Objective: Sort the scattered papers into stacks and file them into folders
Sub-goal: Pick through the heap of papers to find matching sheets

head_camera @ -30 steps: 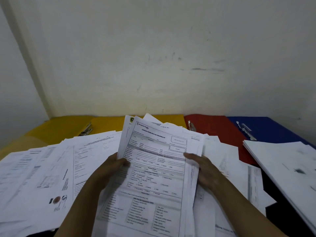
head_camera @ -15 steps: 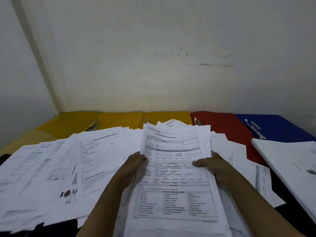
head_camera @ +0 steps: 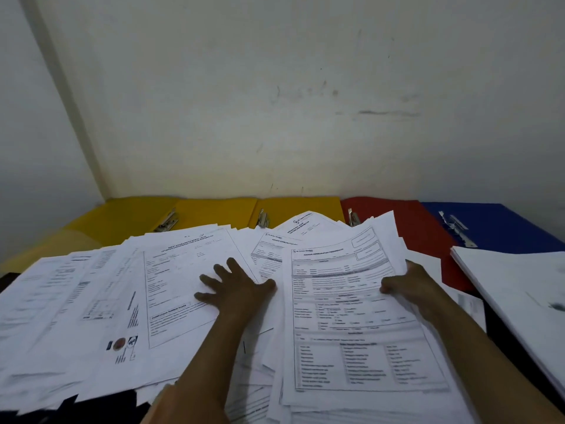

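Note:
White printed forms lie scattered across the table. My right hand (head_camera: 406, 284) grips the right edge of a stack of forms (head_camera: 351, 307), thumb on the top sheet. My left hand (head_camera: 235, 289) lies flat with spread fingers on a loose form (head_camera: 180, 270) in the scattered pile to the left. Along the wall lie open folders: yellow folders (head_camera: 214, 211) at left and centre, a red folder (head_camera: 406, 221), and a blue folder (head_camera: 504, 228) at the right, each with a metal fastener.
A separate neat stack of white sheets (head_camera: 516, 289) sits at the right, overlapping the blue folder. More loose sheets (head_camera: 55, 301) cover the left side. The dark table edge (head_camera: 101, 405) shows at the bottom left. The wall stands right behind the folders.
My left hand has let go of the stack and moved left onto the scattered forms. The stack has shifted right, held by my right hand alone.

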